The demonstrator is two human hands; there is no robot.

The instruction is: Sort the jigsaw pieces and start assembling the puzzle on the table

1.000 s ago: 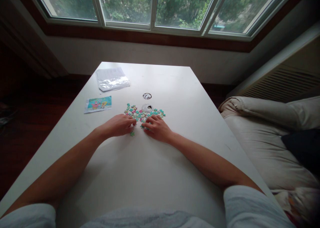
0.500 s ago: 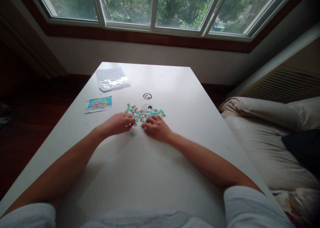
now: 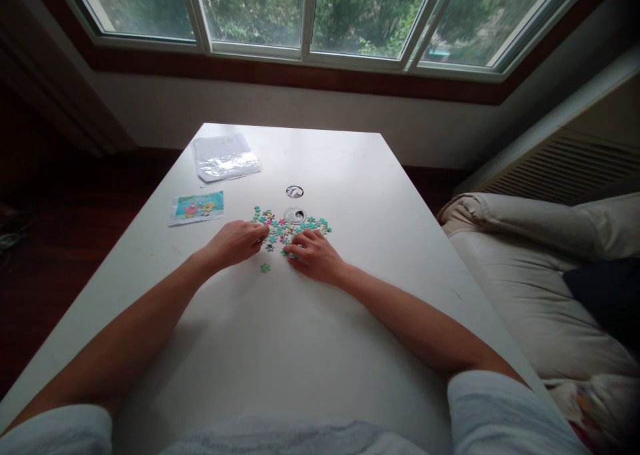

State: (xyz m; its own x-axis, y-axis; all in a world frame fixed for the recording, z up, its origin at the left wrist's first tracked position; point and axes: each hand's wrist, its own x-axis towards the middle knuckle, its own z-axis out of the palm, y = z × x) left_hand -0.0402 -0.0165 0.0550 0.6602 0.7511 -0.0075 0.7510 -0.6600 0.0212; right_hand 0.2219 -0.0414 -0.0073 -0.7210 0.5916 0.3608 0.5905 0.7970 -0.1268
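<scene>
Small jigsaw puzzle pieces (image 3: 280,231), mostly green and teal with some pink and yellow, lie in a loose pile on the white table (image 3: 295,348). My left hand (image 3: 241,240) is over the pile's left edge, its fingers curled together; whatever is between the fingertips is hidden. On the right side, my right hand (image 3: 315,255) rests with its fingers a little apart, touching the nearest pieces. One green puzzle piece (image 3: 265,268) lies by itself, nearer to me than the pile.
A small cartoon picture sheet (image 3: 199,207) lies to the left. Behind it is a clear plastic bag (image 3: 226,158) with papers. Two round holes sit in the tabletop, the nearer one with a ring cover (image 3: 295,216). A beige sofa (image 3: 520,288) stands at the right.
My left hand has shifted slightly up and away from me, uncovering a few pieces by its fingertips. The right hand stays in place.
</scene>
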